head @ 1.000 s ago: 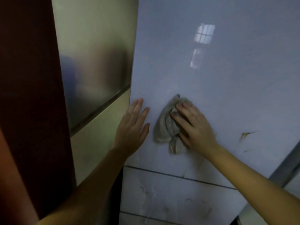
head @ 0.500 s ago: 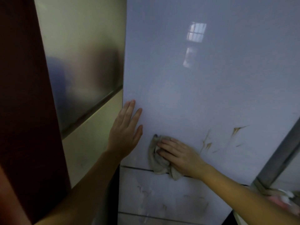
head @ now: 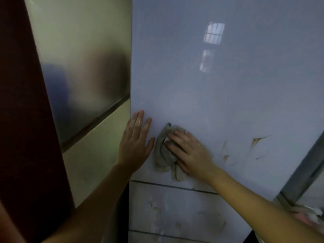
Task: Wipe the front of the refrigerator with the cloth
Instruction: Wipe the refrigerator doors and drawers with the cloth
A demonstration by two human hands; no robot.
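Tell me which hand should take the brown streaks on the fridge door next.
Right. The right hand presses the cloth, and the brown streaks lie just beyond it; the left hand is bare, flat against the door.

a fridge door [head: 219,85] is shown with a smooth, glossy pale blue-grey face in which a window is mirrored. brown streaks [head: 256,141] are smeared across the gloss at lower right. the drawer front [head: 175,207] below is seen duller, marked with scuffs and smudges. a cloth [head: 163,155] is shown soft, crumpled and matt grey. the side panel [head: 84,76] is seen as brushed metal with a hazy sheen. the panel [head: 98,155] under it is matt cream. a dark reddish board [head: 21,120] at far left is seen matt.
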